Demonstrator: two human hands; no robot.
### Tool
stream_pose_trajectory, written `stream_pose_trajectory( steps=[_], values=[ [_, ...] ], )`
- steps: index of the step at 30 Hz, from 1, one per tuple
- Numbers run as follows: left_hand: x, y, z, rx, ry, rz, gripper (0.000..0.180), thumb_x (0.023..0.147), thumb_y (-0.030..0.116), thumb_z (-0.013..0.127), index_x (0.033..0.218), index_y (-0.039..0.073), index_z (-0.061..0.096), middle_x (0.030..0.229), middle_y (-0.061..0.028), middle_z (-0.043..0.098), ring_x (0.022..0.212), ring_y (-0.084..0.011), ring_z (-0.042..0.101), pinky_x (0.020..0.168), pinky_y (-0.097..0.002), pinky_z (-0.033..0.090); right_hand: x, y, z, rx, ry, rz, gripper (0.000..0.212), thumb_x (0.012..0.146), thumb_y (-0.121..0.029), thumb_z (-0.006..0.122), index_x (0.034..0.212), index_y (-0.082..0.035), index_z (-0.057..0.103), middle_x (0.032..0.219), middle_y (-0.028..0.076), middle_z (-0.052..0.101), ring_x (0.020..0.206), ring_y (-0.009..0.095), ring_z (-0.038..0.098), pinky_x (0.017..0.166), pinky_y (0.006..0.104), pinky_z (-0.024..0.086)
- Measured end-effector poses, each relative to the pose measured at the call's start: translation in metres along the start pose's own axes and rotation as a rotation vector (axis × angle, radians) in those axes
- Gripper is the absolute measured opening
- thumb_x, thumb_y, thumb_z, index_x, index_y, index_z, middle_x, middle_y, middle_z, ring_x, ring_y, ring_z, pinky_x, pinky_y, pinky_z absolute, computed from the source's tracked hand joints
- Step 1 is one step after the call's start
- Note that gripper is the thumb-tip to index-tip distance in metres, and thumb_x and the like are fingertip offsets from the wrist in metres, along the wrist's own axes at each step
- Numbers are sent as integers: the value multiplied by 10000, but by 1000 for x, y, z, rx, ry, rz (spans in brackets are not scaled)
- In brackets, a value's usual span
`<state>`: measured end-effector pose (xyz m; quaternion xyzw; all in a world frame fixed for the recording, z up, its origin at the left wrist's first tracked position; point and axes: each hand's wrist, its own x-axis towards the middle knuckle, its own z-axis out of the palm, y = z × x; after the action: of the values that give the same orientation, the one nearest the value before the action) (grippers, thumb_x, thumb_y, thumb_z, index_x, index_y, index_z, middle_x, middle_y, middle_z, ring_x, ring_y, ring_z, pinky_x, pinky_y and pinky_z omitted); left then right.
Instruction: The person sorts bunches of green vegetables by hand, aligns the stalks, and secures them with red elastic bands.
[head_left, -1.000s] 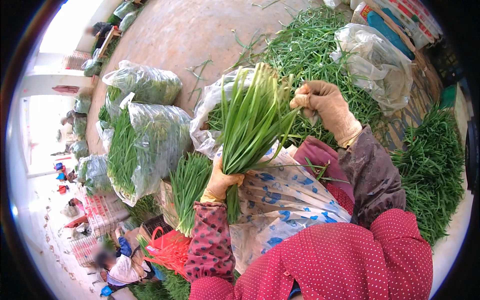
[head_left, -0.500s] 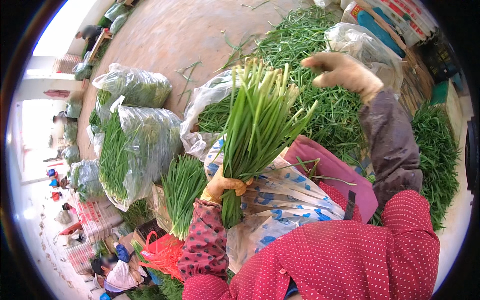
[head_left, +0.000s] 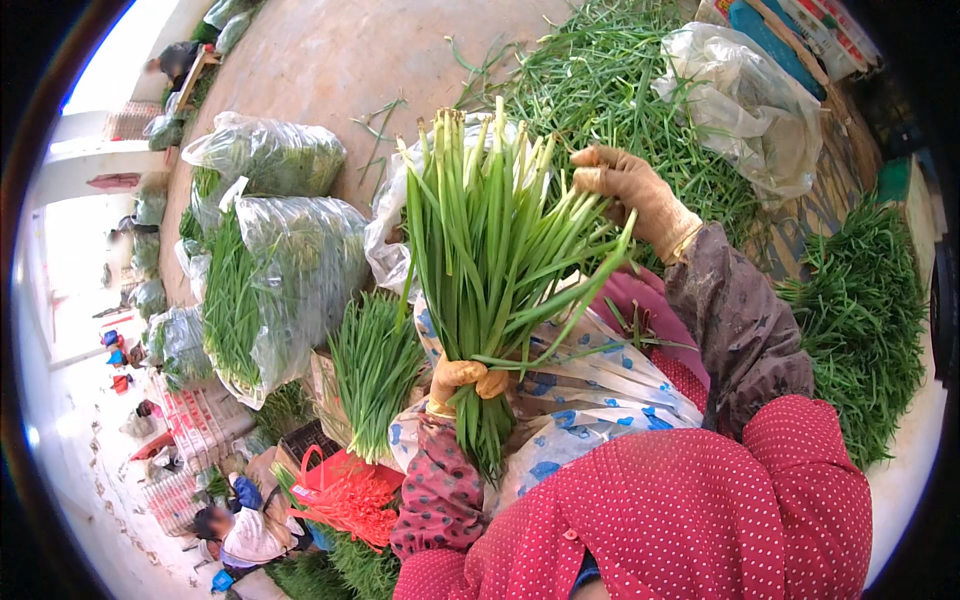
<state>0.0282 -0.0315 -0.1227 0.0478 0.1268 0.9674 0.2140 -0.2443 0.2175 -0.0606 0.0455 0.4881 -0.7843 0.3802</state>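
Note:
My gloved left hand (head_left: 460,385) is closed around the leafy lower part of a bunch of garlic chives (head_left: 490,240). The bunch stands over my lap, pale stalk ends upward and fanned apart. At the bunch's upper right, my gloved right hand (head_left: 640,195) has its fingers bent and pinched on the end of a chive stalk. Its exact grip is partly hidden. Beneath the bunch, a white apron with blue spots (head_left: 560,410) covers my lap. A loose heap of chives (head_left: 600,90) lies on the floor beyond my right hand.
Chives in clear plastic bags (head_left: 305,270) stand at the left. A neat chive pile (head_left: 375,360) sits near my left arm, with red ties (head_left: 350,500) below it. More chives (head_left: 860,310) lie at the right, near a crumpled plastic bag (head_left: 750,110). A co-worker (head_left: 255,530) sits lower left.
My right hand has come down and left from above the heap to the bunch's stalk ends, its fingers closing in. The bunch has fanned wider in my left hand.

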Motion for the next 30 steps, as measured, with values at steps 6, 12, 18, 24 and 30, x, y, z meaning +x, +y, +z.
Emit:
stream_pose_trajectory(
  steps=[6, 12, 18, 24, 30],
  values=[
    [23, 19, 35, 161, -100, -128, 539, 974, 151, 480, 1442, -33, 285, 763, -107, 556, 551, -114, 467, 492, -269, 411, 26, -21, -54, 133, 191, -297, 103, 950, -103, 547, 1017, -67, 617, 775, -6, 633, 534, 25, 460, 440, 165, 347],
    [18, 21, 59, 184, 179, 8, 597, 859, 115, 626, 1348, -88, 350, 680, -78, 521, 481, -97, 414, 427, -246, 320, -4, -50, -81, -218, 17, -189, 114, 904, -160, 640, 985, -81, 653, 830, -5, 655, 599, 37, 503, 518, 191, 390],
    [-5, 19, 59, 222, 348, 126, 558, 851, 94, 601, 1336, -86, 392, 816, -101, 563, 516, -99, 426, 445, -242, 335, -18, -9, -7, -464, 10, -272, 214, 845, -75, 684, 1056, -45, 665, 952, 5, 652, 774, 96, 571, 688, 246, 475],
    [15, 15, 82, 225, 440, 43, 614, 824, 112, 643, 1325, -128, 381, 826, -110, 529, 513, -94, 400, 460, -243, 309, -10, 12, 28, -1103, -76, -507, 313, 798, -163, 748, 1092, -90, 668, 940, 86, 681, 807, 209, 660, 739, 316, 521],
    [14, 14, 93, 299, 475, 82, 608, 812, 117, 672, 1308, -117, 409, 627, -59, 475, 500, -123, 410, 460, -271, 312, 24, -13, -30, 152, 336, -356, 113, 922, -170, 648, 967, -73, 685, 798, -17, 654, 590, 37, 520, 501, 174, 384]
  ],
)
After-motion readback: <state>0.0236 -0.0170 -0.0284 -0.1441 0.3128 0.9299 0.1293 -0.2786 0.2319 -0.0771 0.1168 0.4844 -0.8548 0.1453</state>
